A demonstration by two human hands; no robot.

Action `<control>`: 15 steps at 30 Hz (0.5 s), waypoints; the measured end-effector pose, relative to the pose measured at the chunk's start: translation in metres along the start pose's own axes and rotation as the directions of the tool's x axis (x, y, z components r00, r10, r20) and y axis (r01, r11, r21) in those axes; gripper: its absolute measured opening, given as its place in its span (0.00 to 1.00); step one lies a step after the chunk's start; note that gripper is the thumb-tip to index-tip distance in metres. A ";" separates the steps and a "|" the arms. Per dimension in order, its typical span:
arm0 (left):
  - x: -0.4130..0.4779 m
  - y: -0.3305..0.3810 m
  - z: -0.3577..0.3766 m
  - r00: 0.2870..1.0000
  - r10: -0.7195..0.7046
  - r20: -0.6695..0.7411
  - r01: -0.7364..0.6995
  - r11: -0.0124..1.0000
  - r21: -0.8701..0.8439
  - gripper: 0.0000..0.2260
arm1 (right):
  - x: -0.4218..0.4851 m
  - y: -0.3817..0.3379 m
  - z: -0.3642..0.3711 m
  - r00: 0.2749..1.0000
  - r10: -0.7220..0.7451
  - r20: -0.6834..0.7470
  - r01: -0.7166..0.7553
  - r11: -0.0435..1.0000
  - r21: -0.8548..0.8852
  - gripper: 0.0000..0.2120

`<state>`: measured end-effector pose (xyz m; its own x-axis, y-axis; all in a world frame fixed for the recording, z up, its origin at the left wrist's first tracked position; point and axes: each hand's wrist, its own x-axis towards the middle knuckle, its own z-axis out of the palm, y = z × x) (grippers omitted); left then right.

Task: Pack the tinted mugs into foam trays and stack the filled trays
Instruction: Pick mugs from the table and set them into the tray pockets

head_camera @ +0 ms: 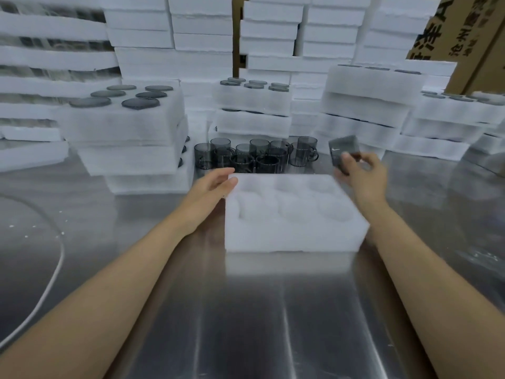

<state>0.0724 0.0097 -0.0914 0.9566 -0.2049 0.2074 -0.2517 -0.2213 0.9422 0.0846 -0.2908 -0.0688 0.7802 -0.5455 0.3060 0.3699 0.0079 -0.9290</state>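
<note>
Head view: empty foam tray (295,228) sits on the steel table (246,310) right before you, pockets unfilled. Your left hand (213,184) lies straight-fingered against its far-left corner, and your right hand (363,173) curls round one tinted mug (343,149), tilted and blurred, just past the far-right corner. Risk, as I judge it: the light tray may skid if your left hand eases off, or the mug may catch a pocket edge going in tilted. Beyond, loose mugs (254,157) crowd the tray's far side, filled tray stacks (128,127) hem them in, and a cardboard box (464,36) stands far right.
</note>
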 end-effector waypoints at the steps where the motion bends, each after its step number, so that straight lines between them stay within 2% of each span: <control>1: -0.001 0.001 0.001 1.000 0.005 0.008 -0.005 1.000 0.008 0.14 | -0.003 -0.013 0.003 0.999 -0.011 0.032 0.009 0.998 0.057 0.06; 4: -0.001 0.001 0.003 1.000 0.028 -0.008 -0.028 0.999 0.017 0.16 | -0.012 -0.046 0.025 0.960 -0.087 0.266 0.029 0.976 0.214 0.04; 7: -0.001 0.002 0.005 0.999 0.036 -0.021 -0.035 0.999 0.034 0.15 | -0.042 -0.048 0.060 0.850 -0.102 0.517 0.066 0.994 0.088 0.05; 9: -0.001 0.002 0.005 0.999 0.033 -0.026 -0.032 0.999 0.043 0.15 | -0.060 -0.034 0.076 0.819 -0.100 0.566 0.164 0.984 -0.063 0.05; 11: 0.000 0.001 0.006 0.999 0.029 -0.030 -0.028 0.999 0.034 0.16 | -0.066 -0.026 0.081 0.821 -0.079 0.565 0.223 0.956 -0.191 0.06; 15: 0.001 0.000 0.005 0.999 0.027 -0.025 -0.027 0.999 0.028 0.15 | -0.064 -0.029 0.078 0.851 -0.060 0.522 0.171 0.971 -0.167 0.07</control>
<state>0.0729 0.0043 -0.0922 0.9526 -0.1874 0.2396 -0.2812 -0.2422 0.9286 0.0633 -0.1910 -0.0450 0.9049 -0.0267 0.4248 0.4085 -0.2256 -0.8844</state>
